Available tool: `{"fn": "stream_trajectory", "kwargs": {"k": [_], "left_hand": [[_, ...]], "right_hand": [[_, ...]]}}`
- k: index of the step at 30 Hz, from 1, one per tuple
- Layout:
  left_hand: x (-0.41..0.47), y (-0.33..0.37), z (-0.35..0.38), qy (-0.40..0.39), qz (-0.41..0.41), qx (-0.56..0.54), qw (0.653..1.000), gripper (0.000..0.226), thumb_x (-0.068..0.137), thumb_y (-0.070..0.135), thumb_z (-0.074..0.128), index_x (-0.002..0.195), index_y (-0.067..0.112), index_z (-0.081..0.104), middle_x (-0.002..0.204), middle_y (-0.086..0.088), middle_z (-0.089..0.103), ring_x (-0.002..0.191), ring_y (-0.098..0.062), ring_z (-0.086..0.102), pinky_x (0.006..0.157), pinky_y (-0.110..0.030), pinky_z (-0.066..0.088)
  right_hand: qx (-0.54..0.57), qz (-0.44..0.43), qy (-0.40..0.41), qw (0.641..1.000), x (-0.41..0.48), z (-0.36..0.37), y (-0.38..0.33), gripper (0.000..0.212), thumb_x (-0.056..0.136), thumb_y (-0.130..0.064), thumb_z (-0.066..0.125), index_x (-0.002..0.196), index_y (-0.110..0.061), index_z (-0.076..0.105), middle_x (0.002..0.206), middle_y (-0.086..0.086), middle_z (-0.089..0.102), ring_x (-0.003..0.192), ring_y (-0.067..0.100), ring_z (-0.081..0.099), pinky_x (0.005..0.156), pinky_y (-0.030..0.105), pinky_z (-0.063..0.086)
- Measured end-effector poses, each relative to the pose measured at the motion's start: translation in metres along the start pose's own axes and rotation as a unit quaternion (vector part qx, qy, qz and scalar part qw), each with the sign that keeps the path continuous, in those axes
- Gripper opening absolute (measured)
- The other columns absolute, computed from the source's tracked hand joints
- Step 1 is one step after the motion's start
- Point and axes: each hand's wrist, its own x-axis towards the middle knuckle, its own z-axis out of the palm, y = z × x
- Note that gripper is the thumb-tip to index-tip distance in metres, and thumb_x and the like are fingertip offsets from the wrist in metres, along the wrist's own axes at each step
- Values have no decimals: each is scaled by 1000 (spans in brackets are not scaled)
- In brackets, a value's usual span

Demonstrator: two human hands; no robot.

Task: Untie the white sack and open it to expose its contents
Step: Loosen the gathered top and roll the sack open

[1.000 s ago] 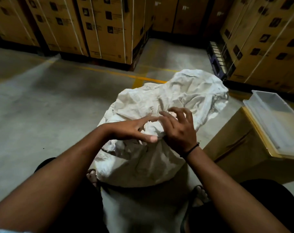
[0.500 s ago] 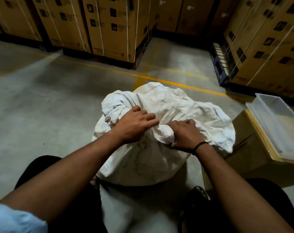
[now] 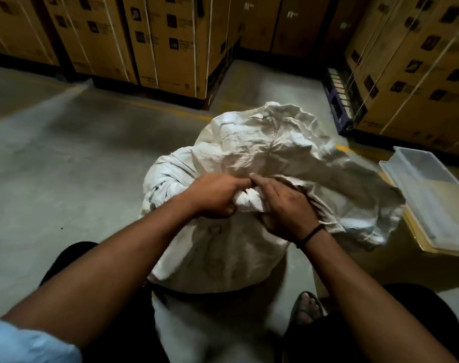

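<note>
A bulky white woven sack stands on the concrete floor between my knees. Its loose upper cloth billows up and away from me and drapes to the right. Near its top, a twisted knot of sack cloth is gripped between both hands. My left hand is closed on the knot from the left. My right hand, with a black band at the wrist, grips the same bunch from the right, fingers dug into the folds. The sack's contents are hidden.
A clear plastic bin sits on a cardboard box at my right. Strapped stacks of cardboard cartons line the back, more stacked cartons at right on a dark pallet. Bare concrete floor lies to the left. My sandalled foot rests beside the sack.
Both hands closed on the bunched top of the sack and kept working the knot. The loose upper cloth has risen and spread farther to the right.
</note>
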Motion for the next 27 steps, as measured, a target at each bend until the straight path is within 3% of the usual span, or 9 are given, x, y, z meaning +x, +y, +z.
{"fn": "stream_trajectory", "kwargs": {"k": [4, 7, 12, 14, 17, 20, 22, 24, 27], "left_hand": [[-7, -30, -9, -67, 9, -115, 991, 68, 80, 5, 63, 138, 40, 60, 123, 5, 72, 105, -18, 67, 78, -27, 45], [-9, -47, -8, -115, -10, -198, 973, 51, 83, -1, 61, 121, 30, 73, 107, 11, 75, 98, -6, 66, 82, -27, 48], [-10, -65, -11, -132, -36, -223, 965, 51, 78, 16, 62, 124, 35, 70, 122, 19, 70, 115, -4, 63, 103, -32, 49], [-6, -66, -11, -128, -38, -231, 964, 51, 82, 9, 65, 128, 30, 68, 124, 18, 68, 114, -3, 62, 102, -30, 48], [2, -58, -13, -117, -26, -204, 972, 46, 86, 14, 71, 131, 19, 64, 126, 6, 69, 114, -14, 64, 99, -34, 49], [-2, -30, -32, -205, 17, -311, 928, 58, 87, 36, 78, 139, 32, 53, 133, 20, 61, 118, 2, 58, 99, -15, 44], [3, -7, -36, -223, 25, -382, 897, 61, 87, 50, 71, 141, 44, 45, 138, 28, 54, 124, 7, 53, 98, -9, 41], [11, 12, -22, -127, -4, -352, 927, 61, 85, 53, 75, 139, 41, 50, 136, 21, 58, 121, -1, 56, 90, -15, 42], [18, 10, 5, -26, -25, -242, 970, 65, 86, 32, 73, 146, 31, 48, 140, 2, 62, 120, -18, 60, 89, -27, 44]], "right_hand": [[-44, -14, -128, 991, -17, 4, 3, 115, 69, -68, 67, 157, -15, 15, 147, 6, 43, 139, 27, 38, 116, 43, 30], [-146, 31, -132, 980, -29, 25, -2, 104, 75, -51, 69, 158, -21, 13, 145, 5, 44, 138, 30, 39, 111, 50, 29], [-144, 69, 85, 984, -20, 14, 24, 72, 69, -6, 69, 138, -6, 52, 89, 9, 65, 74, 31, 64, 57, 37, 47], [-115, 44, 173, 977, -10, -6, 33, 57, 79, -5, 65, 136, -8, 54, 99, 13, 70, 76, 32, 69, 57, 37, 55], [-49, 48, 255, 965, 3, -26, 30, 44, 95, -25, 60, 135, -7, 55, 119, 16, 69, 100, 29, 69, 83, 38, 57], [-45, 108, 290, 950, 8, -34, 28, 53, 82, -4, 68, 134, -5, 56, 121, 16, 68, 95, 30, 69, 80, 30, 51], [-48, 172, 278, 944, 11, -30, 24, 67, 73, 6, 60, 137, -10, 51, 118, 16, 69, 80, 34, 68, 66, 33, 48], [-8, 228, 236, 945, 16, -19, 16, 75, 70, 6, 61, 140, -15, 44, 116, 17, 69, 80, 36, 65, 65, 36, 46], [156, 217, 79, 961, 21, -9, 8, 88, 61, -2, 60, 146, -14, 39, 134, 18, 55, 108, 36, 61, 84, 41, 53]]}}
